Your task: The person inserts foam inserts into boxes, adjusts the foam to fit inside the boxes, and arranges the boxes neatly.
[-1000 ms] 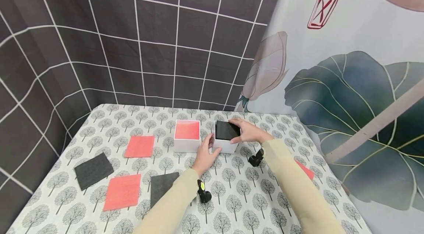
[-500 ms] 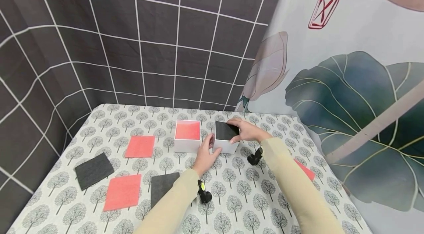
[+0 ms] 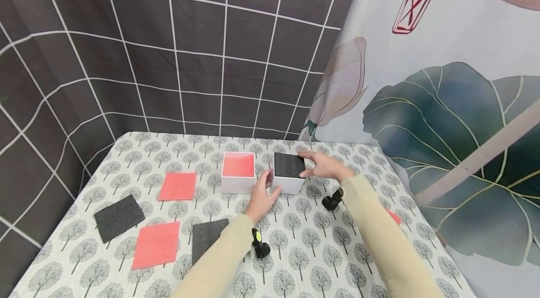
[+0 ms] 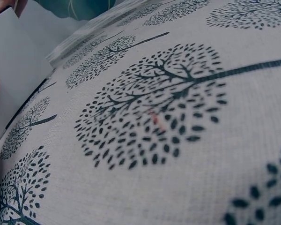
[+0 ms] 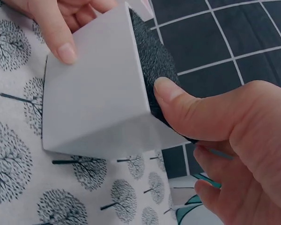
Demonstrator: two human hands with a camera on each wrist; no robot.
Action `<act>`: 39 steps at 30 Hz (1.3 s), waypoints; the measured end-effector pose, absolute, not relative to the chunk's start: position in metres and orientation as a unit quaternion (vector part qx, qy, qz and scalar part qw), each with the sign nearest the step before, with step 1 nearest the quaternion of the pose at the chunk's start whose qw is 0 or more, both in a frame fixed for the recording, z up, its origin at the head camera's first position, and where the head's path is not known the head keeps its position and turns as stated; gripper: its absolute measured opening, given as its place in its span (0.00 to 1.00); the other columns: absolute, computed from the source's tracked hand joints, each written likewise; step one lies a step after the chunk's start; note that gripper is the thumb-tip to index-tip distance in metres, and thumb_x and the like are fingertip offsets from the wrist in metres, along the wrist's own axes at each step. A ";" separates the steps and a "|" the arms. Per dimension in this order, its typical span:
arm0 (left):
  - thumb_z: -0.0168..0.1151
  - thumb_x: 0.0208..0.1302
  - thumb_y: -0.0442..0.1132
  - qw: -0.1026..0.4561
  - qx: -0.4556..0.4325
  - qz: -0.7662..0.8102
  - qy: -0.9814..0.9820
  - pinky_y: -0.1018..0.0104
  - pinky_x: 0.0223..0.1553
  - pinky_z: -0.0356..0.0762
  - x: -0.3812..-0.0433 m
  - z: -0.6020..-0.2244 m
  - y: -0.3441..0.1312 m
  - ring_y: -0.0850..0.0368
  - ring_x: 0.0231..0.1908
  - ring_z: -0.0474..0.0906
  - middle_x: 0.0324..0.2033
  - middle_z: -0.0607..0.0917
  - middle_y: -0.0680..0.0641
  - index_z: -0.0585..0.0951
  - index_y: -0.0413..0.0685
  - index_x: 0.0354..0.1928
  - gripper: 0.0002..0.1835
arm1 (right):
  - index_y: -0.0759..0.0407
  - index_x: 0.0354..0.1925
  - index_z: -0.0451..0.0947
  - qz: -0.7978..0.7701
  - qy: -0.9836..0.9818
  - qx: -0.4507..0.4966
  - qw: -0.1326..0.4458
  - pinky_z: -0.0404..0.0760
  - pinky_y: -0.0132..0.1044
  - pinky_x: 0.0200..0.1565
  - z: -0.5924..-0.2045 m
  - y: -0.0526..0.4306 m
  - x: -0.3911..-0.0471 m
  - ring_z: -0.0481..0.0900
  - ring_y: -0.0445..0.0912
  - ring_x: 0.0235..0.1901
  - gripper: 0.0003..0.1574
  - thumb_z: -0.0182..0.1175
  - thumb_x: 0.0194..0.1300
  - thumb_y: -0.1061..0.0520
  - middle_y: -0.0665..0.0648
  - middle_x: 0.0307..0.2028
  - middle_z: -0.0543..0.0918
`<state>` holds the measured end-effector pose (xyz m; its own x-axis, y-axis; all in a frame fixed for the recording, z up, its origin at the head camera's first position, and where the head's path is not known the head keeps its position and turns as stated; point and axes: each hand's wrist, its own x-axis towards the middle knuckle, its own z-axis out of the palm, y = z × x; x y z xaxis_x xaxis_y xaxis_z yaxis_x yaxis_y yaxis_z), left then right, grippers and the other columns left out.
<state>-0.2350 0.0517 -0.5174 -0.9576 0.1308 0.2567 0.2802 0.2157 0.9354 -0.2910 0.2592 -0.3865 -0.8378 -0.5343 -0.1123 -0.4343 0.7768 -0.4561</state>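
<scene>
A white box stands on the tree-print tablecloth, with a black cloth square across its top opening. My left hand grips this box, thumb on the front face and fingers at its left side. At the right rim, my right hand pinches the black cloth. The right wrist view has my thumb on the black cloth's fuzzy surface, and part of the cloth juts past the box's edge; the other fingertips are partly hidden. Only the white box's side appears in the left wrist view.
A second white box with red cloth inside stands just left. Two red squares and two black squares lie at the left, one partly under my left sleeve. Another red piece shows beside my right sleeve.
The black cloth has shifted from tilted and overhanging the right rim to lying flatter within the box's opening. My right hand has moved slightly right; my left hand has stayed put.
</scene>
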 end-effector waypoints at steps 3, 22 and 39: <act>0.63 0.59 0.41 0.067 -0.138 -0.613 -0.775 0.67 0.58 0.68 -0.235 -0.517 0.051 0.53 0.57 0.69 0.57 0.71 0.45 0.60 0.44 0.67 0.36 | 0.68 0.65 0.61 -0.216 0.937 -0.248 0.116 0.53 0.53 0.66 -0.390 0.257 -0.290 0.56 0.59 0.66 0.46 0.68 0.53 0.52 0.65 0.66 0.61; 0.63 0.59 0.41 0.083 -0.155 -0.616 -0.768 0.66 0.57 0.69 -0.236 -0.520 0.053 0.53 0.55 0.70 0.56 0.72 0.45 0.61 0.42 0.66 0.35 | 0.69 0.58 0.71 -0.148 0.955 -0.238 0.094 0.60 0.57 0.62 -0.403 0.238 -0.293 0.59 0.65 0.62 0.38 0.70 0.50 0.56 0.68 0.66 0.59; 0.63 0.59 0.41 0.090 -0.155 -0.608 -0.774 0.65 0.57 0.70 -0.238 -0.524 0.053 0.53 0.55 0.70 0.56 0.72 0.45 0.62 0.44 0.66 0.34 | 0.50 0.62 0.70 -0.118 0.954 -0.271 0.051 0.43 0.69 0.61 -0.412 0.213 -0.294 0.48 0.66 0.66 0.39 0.69 0.52 0.51 0.72 0.66 0.55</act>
